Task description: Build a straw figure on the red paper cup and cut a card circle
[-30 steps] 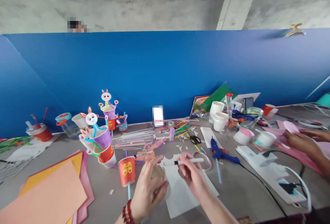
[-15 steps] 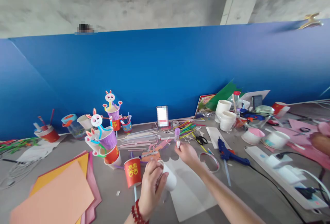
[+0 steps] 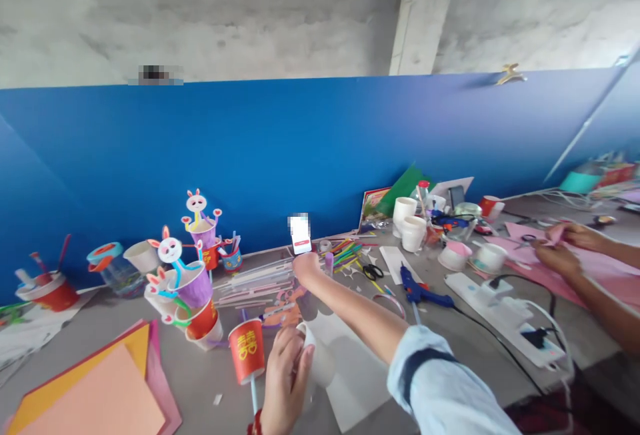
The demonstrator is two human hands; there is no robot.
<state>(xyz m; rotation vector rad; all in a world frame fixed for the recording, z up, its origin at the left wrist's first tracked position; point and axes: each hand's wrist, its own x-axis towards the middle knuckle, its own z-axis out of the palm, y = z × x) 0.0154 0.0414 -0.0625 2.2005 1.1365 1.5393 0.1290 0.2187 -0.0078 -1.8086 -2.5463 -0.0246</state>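
Observation:
My left hand (image 3: 286, 381) is closed around a white paper cup (image 3: 324, 363), tilted over the table. Reaching far forward, my right hand (image 3: 306, 268) is just in front of a phone (image 3: 301, 233) that stands against the blue partition; its fingers are turned away and hidden. A purple glue stick (image 3: 329, 263) stands beside it on the right. Beneath the right forearm lies a sheet of white paper (image 3: 357, 388). Left of my left hand is a red paper cup (image 3: 247, 351) with gold characters, standing on a pale blue stick.
Paper cups with rabbit figures (image 3: 193, 285) and coloured sheets (image 3: 95, 388) are on the left. On the right lie black scissors (image 3: 373, 271), a blue glue gun (image 3: 423, 293) and a corded power strip (image 3: 505, 321). Another person's hands (image 3: 557, 255) work with pink paper at far right.
My right hand has moved forward and left, from beside the glue stick to the phone. The view has turned right, showing the other person's hands. My left hand still holds the cup.

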